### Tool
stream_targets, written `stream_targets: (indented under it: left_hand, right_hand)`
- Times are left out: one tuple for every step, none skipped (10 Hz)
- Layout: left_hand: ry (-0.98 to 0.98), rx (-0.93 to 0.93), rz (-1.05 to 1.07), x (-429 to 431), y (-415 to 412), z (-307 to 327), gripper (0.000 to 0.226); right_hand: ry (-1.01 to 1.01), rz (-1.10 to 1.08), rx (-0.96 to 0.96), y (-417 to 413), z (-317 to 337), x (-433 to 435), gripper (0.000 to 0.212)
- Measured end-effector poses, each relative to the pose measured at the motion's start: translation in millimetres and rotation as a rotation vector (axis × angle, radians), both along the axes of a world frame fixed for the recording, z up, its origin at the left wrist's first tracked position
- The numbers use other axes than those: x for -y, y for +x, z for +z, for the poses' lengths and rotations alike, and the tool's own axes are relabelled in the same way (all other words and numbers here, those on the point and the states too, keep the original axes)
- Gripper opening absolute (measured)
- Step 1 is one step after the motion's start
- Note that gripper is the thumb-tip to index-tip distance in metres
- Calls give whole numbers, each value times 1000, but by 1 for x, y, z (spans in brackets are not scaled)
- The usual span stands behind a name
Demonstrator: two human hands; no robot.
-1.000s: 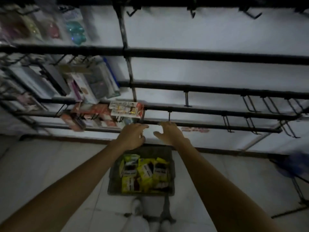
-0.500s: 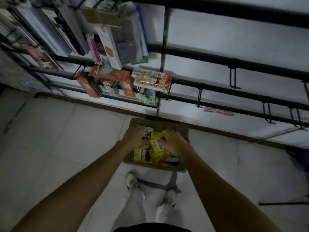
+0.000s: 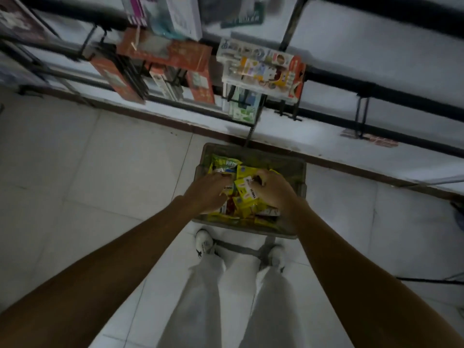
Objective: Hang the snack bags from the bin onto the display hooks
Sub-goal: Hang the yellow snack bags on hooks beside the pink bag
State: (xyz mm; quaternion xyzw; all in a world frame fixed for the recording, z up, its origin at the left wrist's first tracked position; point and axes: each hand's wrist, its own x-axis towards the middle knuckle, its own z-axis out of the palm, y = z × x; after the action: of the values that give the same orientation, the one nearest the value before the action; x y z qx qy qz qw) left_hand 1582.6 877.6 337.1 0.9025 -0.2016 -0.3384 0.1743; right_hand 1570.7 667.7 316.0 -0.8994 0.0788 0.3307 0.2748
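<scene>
A grey bin (image 3: 302, 177) stands on the floor below the rack, filled with several yellow snack bags (image 3: 224, 164). Both my hands are down inside it. My right hand (image 3: 274, 190) pinches a yellow bag with a white label (image 3: 247, 191) between thumb and fingers. My left hand (image 3: 206, 192) lies on the left of the pile, its fingertips buried among the bags, so its grip is hidden. Empty black display hooks (image 3: 361, 114) stick out from the rack bars at the upper right.
Orange boxes (image 3: 173, 55) and a blister pack of small items (image 3: 261, 69) hang from hooks at the upper left and middle. A vertical rack post (image 3: 291, 23) rises behind the bin. My shoes (image 3: 204, 241) and white trousers stand on the tiled floor just before the bin.
My hands dropped from the rack's hooks into the bin, and the view tilted down. The right hand has closed on a yellow bag.
</scene>
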Motion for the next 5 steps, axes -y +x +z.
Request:
stream_targets:
  left_hand:
    - [-4, -13, 71, 3, 4, -58, 49]
    - [65, -108, 88, 8, -1, -126, 53]
    - [125, -151, 69, 18, -7, -200, 51]
    - [147, -190, 150, 31, -12, -248, 49]
    - [136, -171, 276, 40, -13, -330, 44]
  right_hand:
    - [4, 22, -19, 7, -60, 11, 52]
    - [-18, 75, -108, 3, -129, 28, 57]
    - [-37, 68, -188, 3, -199, 55, 57]
    - [-72, 95, -218, 6, -252, 84, 60]
    - [-97, 172, -230, 18, -301, 96, 59]
